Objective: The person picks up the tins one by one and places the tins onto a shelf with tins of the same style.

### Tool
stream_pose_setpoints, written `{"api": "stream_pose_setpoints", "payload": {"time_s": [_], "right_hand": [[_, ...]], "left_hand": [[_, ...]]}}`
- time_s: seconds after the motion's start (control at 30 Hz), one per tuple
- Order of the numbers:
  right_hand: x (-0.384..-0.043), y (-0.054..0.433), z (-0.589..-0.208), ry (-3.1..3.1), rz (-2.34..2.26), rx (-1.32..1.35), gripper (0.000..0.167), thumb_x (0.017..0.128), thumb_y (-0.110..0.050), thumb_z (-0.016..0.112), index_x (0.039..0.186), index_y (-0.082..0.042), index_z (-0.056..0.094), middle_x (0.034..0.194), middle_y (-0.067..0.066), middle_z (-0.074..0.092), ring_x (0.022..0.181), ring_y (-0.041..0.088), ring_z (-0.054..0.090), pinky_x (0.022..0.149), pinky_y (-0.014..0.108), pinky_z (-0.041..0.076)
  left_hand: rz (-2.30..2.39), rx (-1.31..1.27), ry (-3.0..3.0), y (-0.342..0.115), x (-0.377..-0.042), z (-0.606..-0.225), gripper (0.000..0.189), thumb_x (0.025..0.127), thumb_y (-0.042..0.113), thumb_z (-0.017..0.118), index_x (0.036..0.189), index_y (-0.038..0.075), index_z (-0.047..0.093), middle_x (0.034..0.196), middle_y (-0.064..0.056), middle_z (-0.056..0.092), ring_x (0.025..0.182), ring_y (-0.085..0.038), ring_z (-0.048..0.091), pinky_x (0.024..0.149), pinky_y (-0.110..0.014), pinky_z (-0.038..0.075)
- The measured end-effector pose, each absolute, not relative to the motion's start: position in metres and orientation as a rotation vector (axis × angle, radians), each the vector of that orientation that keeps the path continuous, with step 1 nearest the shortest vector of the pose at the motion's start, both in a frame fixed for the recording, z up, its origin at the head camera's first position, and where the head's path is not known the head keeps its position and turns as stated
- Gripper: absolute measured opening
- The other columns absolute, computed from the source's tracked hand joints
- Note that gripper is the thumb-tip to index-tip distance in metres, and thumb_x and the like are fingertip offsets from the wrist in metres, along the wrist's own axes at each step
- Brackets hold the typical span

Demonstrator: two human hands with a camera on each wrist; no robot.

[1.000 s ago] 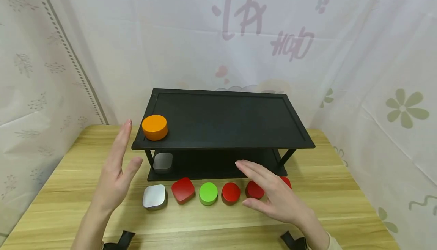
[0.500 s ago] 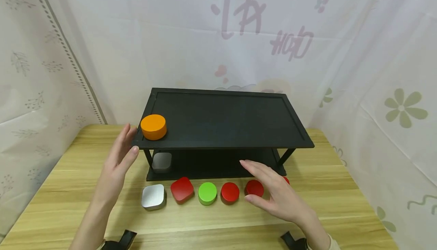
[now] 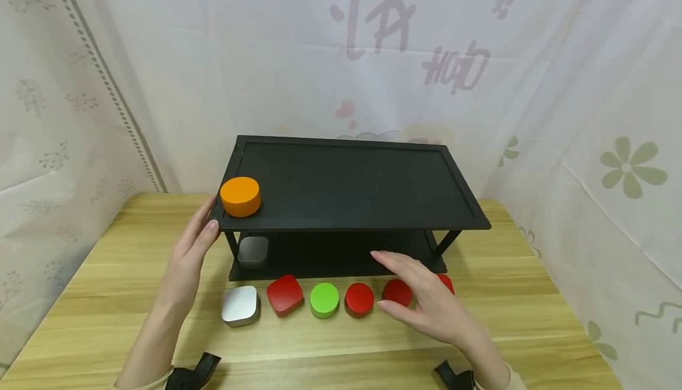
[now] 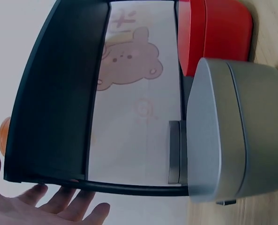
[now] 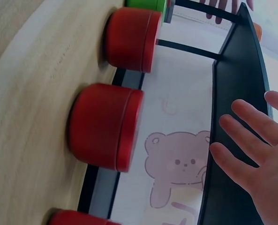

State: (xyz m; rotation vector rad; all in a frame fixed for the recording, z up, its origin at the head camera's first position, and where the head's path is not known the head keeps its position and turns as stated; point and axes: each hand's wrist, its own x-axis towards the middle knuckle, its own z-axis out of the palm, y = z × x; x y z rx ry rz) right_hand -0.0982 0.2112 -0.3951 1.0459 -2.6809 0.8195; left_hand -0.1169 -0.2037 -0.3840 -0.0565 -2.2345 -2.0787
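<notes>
Working from afar, I have the left hand (image 3: 183,260) spread at the near-left corner of the black rack (image 3: 346,189), firmness of touch unclear, and the right hand (image 3: 428,304) spread over the red tins (image 3: 359,300). The rack stands between and just beyond both hands; I judge it light, stiff and smooth, best taken by its ends and kept level lest the orange tin (image 3: 241,197) slide.

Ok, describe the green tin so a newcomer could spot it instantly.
Find the black shelf on the wooden table. In front, between a squarish red tin and a round red tin, sits the green tin, its row's only green one.
</notes>
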Motion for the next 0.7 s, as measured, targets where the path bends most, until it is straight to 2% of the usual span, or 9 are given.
{"api": "stream_pose_setpoints", "payload": {"time_s": [0.03,0.1,0.2,0.27,0.33,0.4,0.47,0.53,0.7], "right_hand": [[-0.099,0.21,-0.396,-2.683,0.822,1.045,0.075,0.092,-0.035,0.078,0.158,-0.028,0.041,0.156,-0.007,0.05,0.141,0.015,0.05,0.11,0.042,0.055],[-0.1,0.208,-0.399,-2.685,0.831,1.043,0.073,0.093,-0.037,0.077,0.157,-0.028,0.042,0.155,-0.006,0.052,0.139,0.015,0.052,0.109,0.043,0.056],[-0.101,0.205,-0.401,-2.696,0.844,1.037,0.072,0.094,-0.04,0.075,0.157,-0.029,0.042,0.154,-0.006,0.053,0.138,0.015,0.053,0.108,0.044,0.056],[-0.102,0.203,-0.403,-2.706,0.857,1.031,0.072,0.094,-0.041,0.075,0.157,-0.031,0.042,0.154,-0.006,0.053,0.138,0.014,0.053,0.109,0.043,0.056],[-0.102,0.201,-0.404,-2.715,0.87,1.026,0.073,0.093,-0.041,0.076,0.157,-0.033,0.041,0.154,-0.008,0.052,0.138,0.012,0.053,0.11,0.043,0.055],[-0.103,0.2,-0.405,-2.725,0.88,1.017,0.074,0.092,-0.041,0.077,0.156,-0.035,0.041,0.155,-0.011,0.051,0.138,0.011,0.053,0.11,0.041,0.056],[-0.104,0.198,-0.406,-2.73,0.887,1.014,0.074,0.092,-0.041,0.078,0.156,-0.035,0.041,0.155,-0.012,0.051,0.137,0.011,0.053,0.109,0.041,0.056],[-0.104,0.197,-0.406,-2.743,0.89,1.012,0.074,0.092,-0.041,0.077,0.156,-0.035,0.041,0.155,-0.012,0.051,0.137,0.011,0.054,0.109,0.041,0.056],[-0.105,0.192,-0.408,-2.782,0.897,1.014,0.073,0.093,-0.045,0.076,0.156,-0.035,0.041,0.155,-0.011,0.051,0.137,0.011,0.054,0.11,0.042,0.055]], "left_hand": [[-2.097,-0.055,-2.225,-0.203,-0.117,-0.384,0.057,0.111,0.038,0.041,0.165,0.032,0.023,0.175,0.003,0.014,0.16,-0.019,0.013,0.133,-0.049,0.007],[-2.119,-0.052,-2.212,-0.202,-0.118,-0.384,0.057,0.111,0.039,0.04,0.165,0.032,0.022,0.175,0.005,0.013,0.16,-0.02,0.013,0.133,-0.056,0.003],[-2.139,-0.061,-2.192,-0.201,-0.118,-0.385,0.057,0.111,0.039,0.039,0.165,0.031,0.023,0.174,0.004,0.016,0.157,-0.017,0.023,0.133,-0.057,0.006],[-2.142,-0.08,-2.179,-0.201,-0.118,-0.385,0.056,0.111,0.039,0.038,0.165,0.029,0.024,0.173,0.002,0.019,0.153,-0.013,0.03,0.133,-0.049,0.012],[-2.139,-0.114,-2.157,-0.201,-0.118,-0.386,0.055,0.112,0.037,0.038,0.164,0.026,0.026,0.172,0.001,0.024,0.149,-0.007,0.034,0.131,-0.033,0.022],[-2.142,-0.154,-2.126,-0.201,-0.119,-0.387,0.054,0.112,0.035,0.037,0.164,0.021,0.029,0.17,0.002,0.029,0.146,-0.003,0.036,0.122,-0.018,0.031],[-2.148,-0.195,-2.099,-0.201,-0.12,-0.387,0.053,0.112,0.033,0.036,0.163,0.017,0.031,0.167,0.004,0.034,0.144,0.0,0.037,0.112,-0.009,0.036],[-2.16,-0.229,-2.076,-0.201,-0.121,-0.387,0.052,0.113,0.031,0.036,0.162,0.014,0.034,0.164,0.006,0.038,0.143,0.001,0.039,0.107,-0.006,0.039],[-2.198,-0.261,-2.077,-0.203,-0.121,-0.387,0.051,0.113,0.032,0.034,0.161,0.015,0.036,0.16,0.011,0.041,0.139,0.001,0.042,0.107,-0.008,0.039]]}}
